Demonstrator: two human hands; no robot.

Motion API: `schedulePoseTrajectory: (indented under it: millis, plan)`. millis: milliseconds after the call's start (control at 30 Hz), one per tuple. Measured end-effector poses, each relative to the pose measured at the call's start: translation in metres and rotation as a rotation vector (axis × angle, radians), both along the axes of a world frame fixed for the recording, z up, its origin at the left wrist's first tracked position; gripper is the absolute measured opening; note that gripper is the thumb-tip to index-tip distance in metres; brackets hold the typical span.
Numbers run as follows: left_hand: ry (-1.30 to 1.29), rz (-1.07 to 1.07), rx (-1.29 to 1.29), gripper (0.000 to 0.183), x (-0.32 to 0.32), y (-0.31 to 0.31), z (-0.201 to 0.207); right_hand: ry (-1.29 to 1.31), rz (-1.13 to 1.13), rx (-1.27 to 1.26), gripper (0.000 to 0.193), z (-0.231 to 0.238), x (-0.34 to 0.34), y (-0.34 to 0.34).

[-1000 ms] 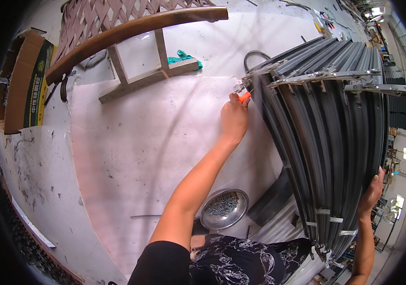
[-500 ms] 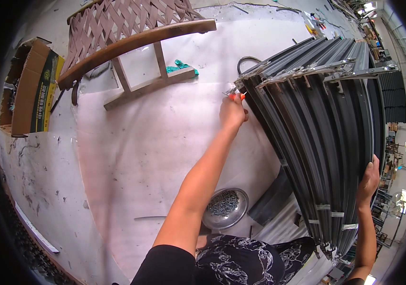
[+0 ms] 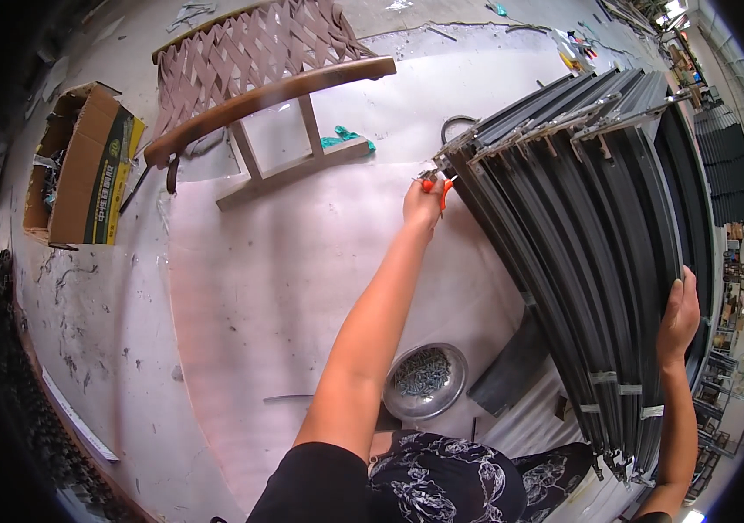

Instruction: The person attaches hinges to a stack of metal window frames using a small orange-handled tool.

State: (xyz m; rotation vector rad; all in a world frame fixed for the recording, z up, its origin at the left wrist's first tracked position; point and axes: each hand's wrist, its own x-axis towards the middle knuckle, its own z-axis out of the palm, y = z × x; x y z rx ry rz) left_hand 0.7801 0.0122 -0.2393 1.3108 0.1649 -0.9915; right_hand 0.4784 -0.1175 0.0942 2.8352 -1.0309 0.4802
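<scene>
A tall bundle of long dark grey metal frames (image 3: 564, 261) stands in front of me on the right, with bare metal brackets along its upper ends. My left hand (image 3: 422, 205) is closed around a small orange-handled tool (image 3: 445, 197) beside the bundle's upper left corner. The tool's working end is too small to make out. Low on the far right side, my right hand (image 3: 679, 318) holds the edge of an outer frame. Its thumb lies along the front, and the other fingers are partly hidden.
A metal bowl of screws (image 3: 425, 380) sits on the white sheet (image 3: 302, 288) near my body. At the back left are a chair with woven straps (image 3: 241, 70) and an open cardboard box (image 3: 84, 170). A green cloth (image 3: 341, 138) lies by the chair.
The whole view has shifted slightly. More of the orange handles shows beside my left hand now. The outer frame's bracket at the upper right reaches out less; my right hand still holds the side.
</scene>
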Motion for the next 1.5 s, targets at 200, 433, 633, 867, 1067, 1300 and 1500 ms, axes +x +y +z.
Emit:
schedulePoseTrajectory:
  millis: [200,433,633,867,1067,1300,1500]
  plan:
    - [-0.319,0.184,0.124,0.022,-0.021,-0.002,0.007,0.042,-0.061,0.013,0.049,0.001,-0.002,-0.002]
    - [-0.115,0.273,-0.005,0.023,-0.025,-0.008,0.016,0.016,0.003,0.038,0.049,0.001,0.0,-0.001]
    - [0.019,0.222,-0.055,0.027,-0.018,-0.01,0.002,0.013,-0.02,0.059,0.05,0.001,0.004,0.002]
    - [0.251,0.095,-0.16,0.027,0.002,-0.004,0.002,0.012,-0.093,0.107,0.05,0.001,0.003,-0.001]
    - [0.332,0.05,-0.07,0.024,0.014,-0.009,0.007,0.028,-0.071,0.105,0.049,0.003,0.003,-0.003]
    - [0.398,0.011,-0.052,0.022,0.025,-0.014,-0.004,0.0,-0.029,0.065,0.047,-0.001,0.006,0.001]
    - [0.346,0.072,0.003,0.026,0.015,-0.016,0.017,0.02,-0.041,0.007,0.047,-0.001,-0.002,-0.005]
